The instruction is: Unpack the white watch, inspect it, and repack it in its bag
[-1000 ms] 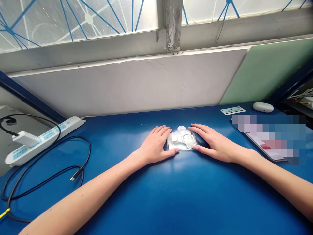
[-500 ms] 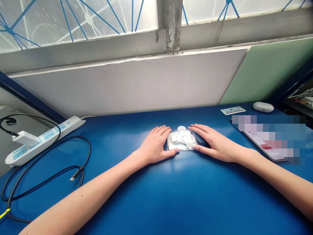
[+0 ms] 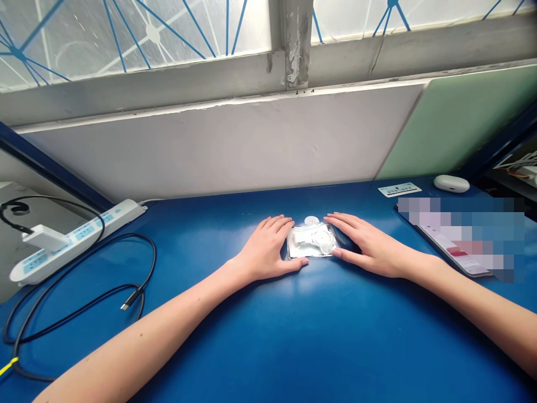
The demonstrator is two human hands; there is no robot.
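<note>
A small clear plastic packet (image 3: pixel 307 249) lies flat on the blue tabletop (image 3: pixel 310 336), with a white, round, watch-like item (image 3: pixel 323 239) showing in it. At its far edge is a small round clear disc (image 3: pixel 311 220) with faint markings. On the packet's left side rests my left hand (image 3: pixel 271 246), thumb stretched along the near edge and fingers pointing away. My right hand (image 3: pixel 367 246) curves loosely around the right side, thumb tip by the near corner. Both hands have their fingers extended, and neither grips the packet.
To the left, a white power strip (image 3: pixel 88 232) holds a charger plug (image 3: pixel 46 238), whose black cable (image 3: pixel 153 263) loops over the table. At the right are a partly pixelated tablet-like device (image 3: pixel 457 246), a card (image 3: pixel 399 190) and a white earbud case (image 3: pixel 452 183). A wall panel (image 3: pixel 226 145) stands behind.
</note>
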